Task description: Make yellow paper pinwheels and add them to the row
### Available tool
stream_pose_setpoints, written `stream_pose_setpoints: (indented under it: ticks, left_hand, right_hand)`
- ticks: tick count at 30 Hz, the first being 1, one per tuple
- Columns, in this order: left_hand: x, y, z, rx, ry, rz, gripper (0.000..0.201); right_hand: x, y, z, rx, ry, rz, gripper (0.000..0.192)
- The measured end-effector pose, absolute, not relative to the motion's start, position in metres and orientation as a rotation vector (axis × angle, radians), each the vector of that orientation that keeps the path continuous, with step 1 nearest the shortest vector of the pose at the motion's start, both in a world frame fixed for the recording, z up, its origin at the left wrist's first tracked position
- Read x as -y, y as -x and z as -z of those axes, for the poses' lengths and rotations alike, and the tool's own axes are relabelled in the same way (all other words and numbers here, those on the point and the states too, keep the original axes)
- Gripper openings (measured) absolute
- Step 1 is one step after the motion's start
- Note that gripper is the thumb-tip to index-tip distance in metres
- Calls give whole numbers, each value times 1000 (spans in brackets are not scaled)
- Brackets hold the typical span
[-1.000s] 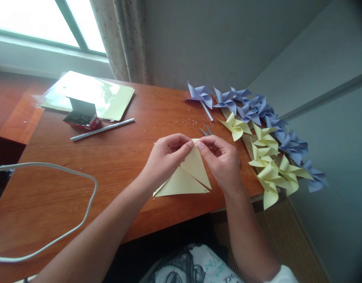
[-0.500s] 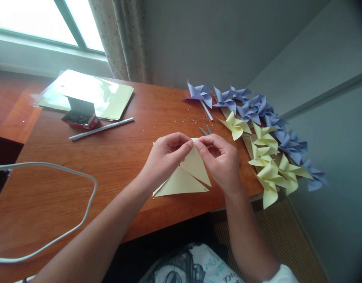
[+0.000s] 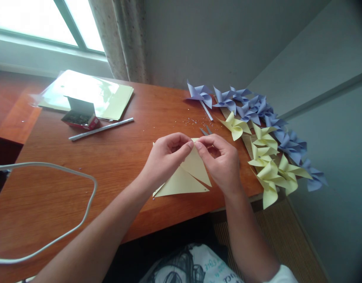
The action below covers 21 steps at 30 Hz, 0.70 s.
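Yellow paper sheet [image 3: 183,179], one, pinched at its folded tip by left hand [image 3: 165,159] and right hand [image 3: 224,161].

We get our daylight from the window [image 3: 36,23] at the upper left, blown out to near white. It throws hard glare on the plastic-wrapped paper [image 3: 80,92] at the desk's [image 3: 116,165] far left corner and a soft sheen across the wood. Our hands cast only faint shadows on the yellow paper [image 3: 187,177]. Focus is fairly sharp at centre; the wide lens bends lines outward, and the right-hand corners darken into vignette
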<state>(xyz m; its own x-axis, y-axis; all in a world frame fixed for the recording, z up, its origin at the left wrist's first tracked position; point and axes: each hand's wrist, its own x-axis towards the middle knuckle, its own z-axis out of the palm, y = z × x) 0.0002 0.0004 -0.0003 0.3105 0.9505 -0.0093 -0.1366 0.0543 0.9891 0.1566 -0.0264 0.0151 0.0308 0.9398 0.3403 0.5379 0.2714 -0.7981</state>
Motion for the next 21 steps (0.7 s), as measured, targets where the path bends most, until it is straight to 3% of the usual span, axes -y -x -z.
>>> stream_pose_setpoints:
  ticks: [14,21]
  left_hand:
    - [-1,-1,2,-907,-1266,-1050,17]
    - [1,-3,4,-973,-1528,-1174,10]
  right_hand:
    - [27,-157,-15,1555,1390,-654,10]
    - [26,-157,-17,1627,1419,-559,8]
